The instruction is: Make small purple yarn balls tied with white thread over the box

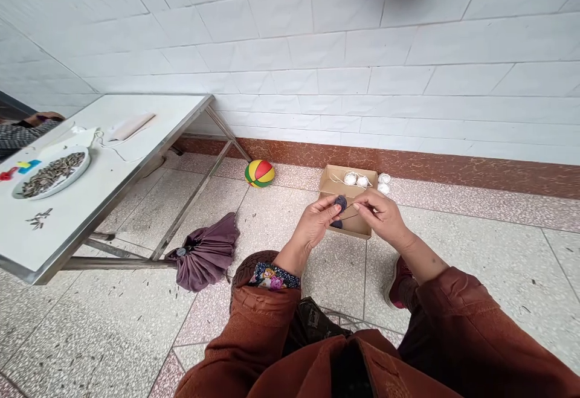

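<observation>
My left hand is closed around a small ball of dark blue yarn, its thumb and fingers on the sides. To the right of it my right hand pinches a dark strand that runs across to the ball. Below both hands an open cardboard box lies on the floor. Another dark ball sits in its near part, and white yarn balls with loose ends lie in the far part. More white balls rest on the floor just right of the box.
At left stands a white table with a metal frame, bearing a plate of seeds and a folded cloth. A colourful ball lies by the wall. A purple umbrella leans near the table leg. Someone's sleeve shows far left.
</observation>
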A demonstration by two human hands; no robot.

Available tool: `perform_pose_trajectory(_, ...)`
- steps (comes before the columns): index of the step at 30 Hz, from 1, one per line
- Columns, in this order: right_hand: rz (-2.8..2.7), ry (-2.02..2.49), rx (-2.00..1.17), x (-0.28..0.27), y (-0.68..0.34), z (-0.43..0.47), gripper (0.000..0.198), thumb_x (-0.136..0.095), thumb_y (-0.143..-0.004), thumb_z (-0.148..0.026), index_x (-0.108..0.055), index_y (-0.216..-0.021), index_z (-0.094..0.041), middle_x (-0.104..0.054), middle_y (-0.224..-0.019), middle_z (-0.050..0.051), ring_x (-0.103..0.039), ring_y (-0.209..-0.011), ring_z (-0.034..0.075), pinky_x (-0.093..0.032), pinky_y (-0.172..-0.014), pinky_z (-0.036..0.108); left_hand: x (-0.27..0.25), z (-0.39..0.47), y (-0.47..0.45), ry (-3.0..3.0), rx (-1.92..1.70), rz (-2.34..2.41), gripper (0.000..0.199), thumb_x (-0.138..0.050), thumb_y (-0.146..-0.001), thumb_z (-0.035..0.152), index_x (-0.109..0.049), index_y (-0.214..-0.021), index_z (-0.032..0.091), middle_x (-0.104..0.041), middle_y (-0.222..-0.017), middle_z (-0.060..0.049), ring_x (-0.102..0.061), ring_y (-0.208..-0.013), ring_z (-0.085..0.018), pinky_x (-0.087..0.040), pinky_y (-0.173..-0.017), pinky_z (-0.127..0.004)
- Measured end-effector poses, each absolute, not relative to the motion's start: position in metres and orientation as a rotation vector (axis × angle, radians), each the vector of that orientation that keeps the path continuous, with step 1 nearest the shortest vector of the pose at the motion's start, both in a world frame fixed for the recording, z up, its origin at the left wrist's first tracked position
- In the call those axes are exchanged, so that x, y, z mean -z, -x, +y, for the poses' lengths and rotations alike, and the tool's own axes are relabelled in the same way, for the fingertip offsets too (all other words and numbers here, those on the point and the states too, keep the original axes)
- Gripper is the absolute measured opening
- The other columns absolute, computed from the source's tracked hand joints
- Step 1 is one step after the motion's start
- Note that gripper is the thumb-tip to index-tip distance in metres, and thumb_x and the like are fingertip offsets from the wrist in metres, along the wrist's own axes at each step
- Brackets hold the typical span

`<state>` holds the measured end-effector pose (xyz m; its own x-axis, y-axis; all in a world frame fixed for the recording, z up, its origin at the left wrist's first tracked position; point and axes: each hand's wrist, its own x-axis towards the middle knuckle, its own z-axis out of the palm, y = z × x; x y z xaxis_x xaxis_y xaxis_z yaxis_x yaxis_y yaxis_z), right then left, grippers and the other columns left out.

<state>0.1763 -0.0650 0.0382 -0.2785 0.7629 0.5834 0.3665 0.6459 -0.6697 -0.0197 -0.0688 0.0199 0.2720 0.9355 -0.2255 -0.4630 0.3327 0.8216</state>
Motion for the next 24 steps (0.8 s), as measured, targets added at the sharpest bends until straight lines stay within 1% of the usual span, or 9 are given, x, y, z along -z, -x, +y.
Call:
perform_pose_trajectory(3,-1.851,0.900,-0.516,-0.039,-0.177,-0.060,0.010,-0.060,-0.097,-0.023,-0.068,-0.092,-0.024,-0.067,-0.079,0.002,-0.060,-0.074,0.019,-0.048,-0.069,0.033,-0.016,-0.070,0.017,-0.790,-1.000,0.771,0.046,-0.091,-0.068,0.034,-0.077,-0.109,0.020,-0.074,-0.103,-0.006,-0.066,-0.081,-0.013,-0.046,-0.077,-0.027)
perform_pose_trajectory(6,-1.812,0.923,-0.582,-0.037,-0.177,-0.056,0.011,-0.062,-0.096,-0.026,-0.069,-0.088,-0.025,-0.068,-0.081,0.002,-0.061,-0.076,0.019,-0.049,-0.071,0.034,-0.014,-0.070,0.016,-0.881,-0.974,0.717,0.052,-0.089,-0.071,0.033,-0.071,-0.118,0.021,-0.072,-0.094,-0.003,-0.065,-0.080,-0.013,-0.046,-0.076,-0.027)
perform_pose_trajectory(10,-1.705,1.019,-0.705,-0.030,-0.173,-0.053,0.015,-0.062,-0.095,-0.032,-0.067,-0.084,-0.024,-0.063,-0.077,0.001,-0.058,-0.074,0.018,-0.048,-0.071,0.033,-0.017,-0.072,0.016,-0.951,-0.948,0.637,0.066,-0.087,-0.074,0.031,-0.061,-0.134,0.026,-0.069,-0.083,0.002,-0.063,-0.071,-0.011,-0.045,-0.072,-0.026)
perform_pose_trajectory(12,-1.658,1.066,-0.830,-0.023,-0.170,-0.052,0.018,-0.060,-0.096,-0.036,-0.065,-0.083,-0.023,-0.060,-0.073,0.000,-0.056,-0.069,0.017,-0.047,-0.067,0.031,-0.021,-0.073,0.016,-0.964,-0.935,0.620,0.067,-0.086,-0.075,0.031,-0.060,-0.137,0.028,-0.069,-0.084,0.001,-0.063,-0.072,-0.011,-0.045,-0.073,-0.027)
perform_pose_trajectory(14,-1.636,1.096,-0.986,-0.017,-0.166,-0.053,0.021,-0.057,-0.096,-0.039,-0.064,-0.084,-0.023,-0.060,-0.071,-0.002,-0.055,-0.065,0.015,-0.047,-0.063,0.029,-0.024,-0.074,0.015,-0.968,-0.930,0.626,0.060,-0.086,-0.075,0.032,-0.066,-0.131,0.027,-0.070,-0.089,-0.001,-0.065,-0.077,-0.012,-0.047,-0.075,-0.028)
perform_pose_trajectory(17,-1.647,1.124,-1.117,-0.009,-0.162,-0.056,0.025,-0.054,-0.097,-0.041,-0.061,-0.082,-0.022,-0.060,-0.070,-0.002,-0.056,-0.063,0.015,-0.047,-0.062,0.028,-0.026,-0.075,0.014,-0.935,-0.941,0.660,0.047,-0.089,-0.070,0.034,-0.076,-0.113,0.022,-0.071,-0.094,-0.004,-0.065,-0.081,-0.014,-0.048,-0.078,-0.029)
perform_pose_trajectory(20,-1.702,1.140,-1.080,-0.007,-0.162,-0.059,0.023,-0.052,-0.099,-0.039,-0.061,-0.085,-0.022,-0.064,-0.073,-0.001,-0.058,-0.067,0.015,-0.048,-0.065,0.028,-0.028,-0.073,0.016,-0.872,-0.993,0.699,0.043,-0.091,-0.066,0.034,-0.077,-0.103,0.020,-0.072,-0.094,-0.004,-0.064,-0.081,-0.013,-0.049,-0.080,-0.029)
perform_pose_trajectory(24,-1.869,1.135,-0.905,-0.011,-0.166,-0.064,0.019,-0.052,-0.100,-0.034,-0.064,-0.092,-0.023,-0.066,-0.075,0.000,-0.060,-0.069,0.016,-0.047,-0.067,0.029,-0.030,-0.071,0.020,-0.818,-1.059,0.774,0.040,-0.093,-0.064,0.030,-0.077,-0.098,0.018,-0.073,-0.095,-0.003,-0.063,-0.083,-0.012,-0.047,-0.081,-0.027)
